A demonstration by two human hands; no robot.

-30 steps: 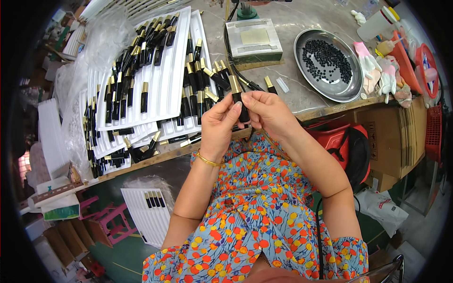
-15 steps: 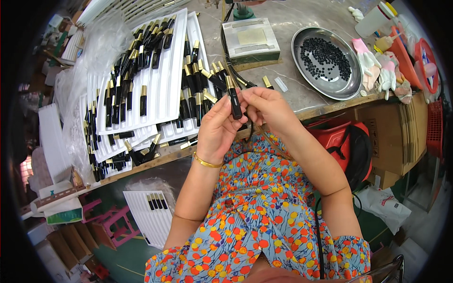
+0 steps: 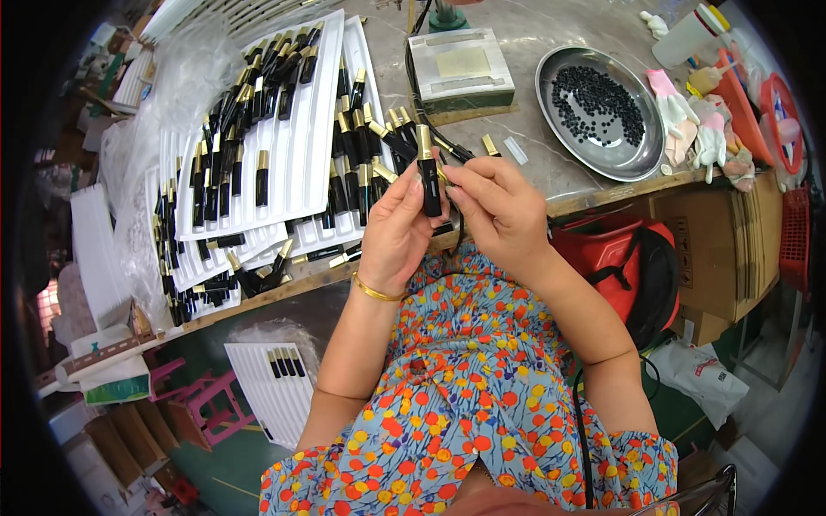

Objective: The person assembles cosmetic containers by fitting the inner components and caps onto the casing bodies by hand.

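Grey table (image 3: 517, 125), cardboard boxes (image 3: 718, 258) at right; left hand (image 3: 397, 221) grasps a black tube (image 3: 430, 187); right hand (image 3: 506, 211) beside it, grip unclear

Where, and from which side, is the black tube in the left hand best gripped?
Probably by the gold cap, from the far side: the left hand holds the black tube by its body, leaving the cap bare and pointing away.

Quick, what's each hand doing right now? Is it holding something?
Left hand: closed, holding a gold-capped black tube.
Right hand: partly curled, close by the tube; whether it grips anything cannot be told.
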